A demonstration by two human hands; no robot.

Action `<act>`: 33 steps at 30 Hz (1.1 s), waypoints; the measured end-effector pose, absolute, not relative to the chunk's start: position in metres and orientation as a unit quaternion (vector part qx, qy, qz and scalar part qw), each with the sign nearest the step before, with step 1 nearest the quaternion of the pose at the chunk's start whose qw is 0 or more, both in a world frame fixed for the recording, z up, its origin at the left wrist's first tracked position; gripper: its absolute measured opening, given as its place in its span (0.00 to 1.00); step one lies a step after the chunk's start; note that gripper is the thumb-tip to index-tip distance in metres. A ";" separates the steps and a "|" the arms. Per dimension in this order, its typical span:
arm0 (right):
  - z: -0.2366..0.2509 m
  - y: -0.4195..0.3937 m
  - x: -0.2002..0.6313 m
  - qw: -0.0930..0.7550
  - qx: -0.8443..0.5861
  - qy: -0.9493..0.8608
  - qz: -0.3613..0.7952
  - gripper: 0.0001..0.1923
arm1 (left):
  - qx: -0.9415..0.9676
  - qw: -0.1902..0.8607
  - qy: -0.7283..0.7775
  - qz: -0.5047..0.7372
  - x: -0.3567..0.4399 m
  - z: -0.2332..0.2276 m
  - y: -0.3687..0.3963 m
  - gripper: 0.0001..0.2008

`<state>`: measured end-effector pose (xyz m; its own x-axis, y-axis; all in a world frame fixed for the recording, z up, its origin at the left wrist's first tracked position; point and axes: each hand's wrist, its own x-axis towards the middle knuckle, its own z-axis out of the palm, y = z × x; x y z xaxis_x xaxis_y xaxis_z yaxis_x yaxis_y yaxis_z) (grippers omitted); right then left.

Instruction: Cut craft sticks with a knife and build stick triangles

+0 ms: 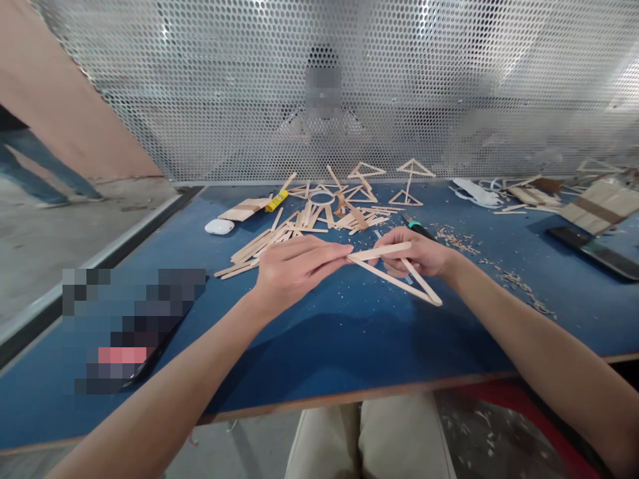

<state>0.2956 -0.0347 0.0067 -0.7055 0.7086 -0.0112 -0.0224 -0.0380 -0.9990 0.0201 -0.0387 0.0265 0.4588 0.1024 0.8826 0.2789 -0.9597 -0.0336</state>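
Pale wooden stick triangle (pixel 399 269), flat slats

The person's left hand (pixel 292 266) and right hand (pixel 419 254) are holding a triangle of wooden sticks (pixel 394 269) just above the blue desk (pixel 349 339), the left fingertips pinching its left corner. Behind the hands a pile of loose sticks (pixel 279 239) is lying, with finished triangles (pixel 389 179) near the perforated metal screen (pixel 319 86). Wood shavings (pixel 519 286) are lying at the right.
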 end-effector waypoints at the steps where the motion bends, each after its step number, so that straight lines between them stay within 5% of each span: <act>1: 0.007 -0.035 0.295 0.274 -0.268 -0.635 0.671 0.10 | -0.850 0.084 -0.114 -0.508 0.020 0.027 -0.039 0.11; 25: 0.006 -0.033 0.300 0.246 -0.262 -0.657 0.663 0.10 | -0.880 0.060 -0.061 -0.468 0.015 0.031 -0.043 0.17; 33: 0.002 -0.032 0.298 0.258 -0.272 -0.661 0.650 0.11 | -0.893 0.009 -0.111 -0.437 0.011 0.032 -0.041 0.09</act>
<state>0.2984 -0.0324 0.0016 -0.7188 0.6951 -0.0122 0.0240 0.0072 -0.9997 0.0112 -0.0410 0.0316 0.5937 0.1908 0.7817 0.2060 -0.9752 0.0816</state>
